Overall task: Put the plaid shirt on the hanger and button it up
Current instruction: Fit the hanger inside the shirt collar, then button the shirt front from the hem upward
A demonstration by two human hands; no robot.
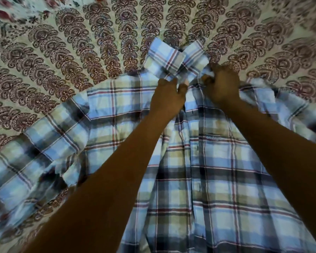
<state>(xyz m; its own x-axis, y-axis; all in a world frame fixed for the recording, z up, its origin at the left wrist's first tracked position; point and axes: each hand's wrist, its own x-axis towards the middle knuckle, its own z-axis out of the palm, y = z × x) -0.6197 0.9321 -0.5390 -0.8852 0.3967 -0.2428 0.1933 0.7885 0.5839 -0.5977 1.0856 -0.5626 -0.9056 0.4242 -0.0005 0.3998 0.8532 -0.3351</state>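
The plaid shirt [217,179], blue and white with red and dark lines, lies front side up on a patterned bedspread, collar [173,59] pointing away from me. Its left sleeve [35,152] spreads out toward the left edge. My left hand [167,99] pinches the left front edge of the shirt just below the collar. My right hand [222,84] grips the right front edge at the same height. The two hands are close together at the neckline. No hanger can be seen; whether one is inside the shirt is hidden. The picture is blurred.
The bedspread [98,42] is cream with rows of maroon paisley fans and covers the whole surface around the shirt. A different floral fabric with red flowers [16,10] lies at the far top left.
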